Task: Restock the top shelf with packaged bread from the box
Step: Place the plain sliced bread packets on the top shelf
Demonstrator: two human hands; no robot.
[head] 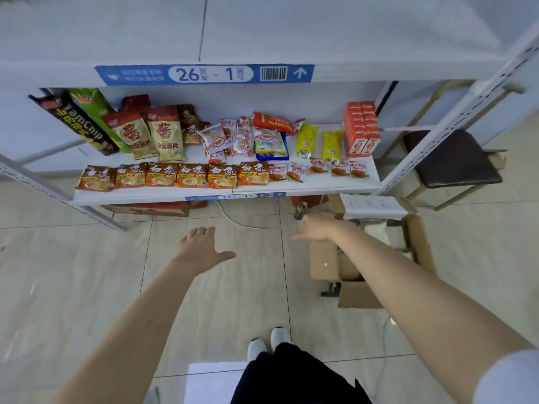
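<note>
Box (323, 266): an open cardboard carton on the floor, right of the person's feet and just in front of the shelf unit's right post. Its inside is in shadow, and packaged bread cannot be made out there.

Right hand (319, 230): extended above the box's left edge, thumb out to the left. The fingers are foreshortened, so whether it holds anything cannot be determined. A small green can (300, 210) shows just beyond the fingertips; contact cannot be told.

Left hand (201, 243): fingers spread, holding nothing, over the floor tiles well left of the box.

Top shelf (262, 33): above and ahead of both hands, its front edge carrying a blue label (204, 74).

Judgement: the right hand is the nearer one. The reach runs down and right into the box, then up and forward to the top shelf.
</note>
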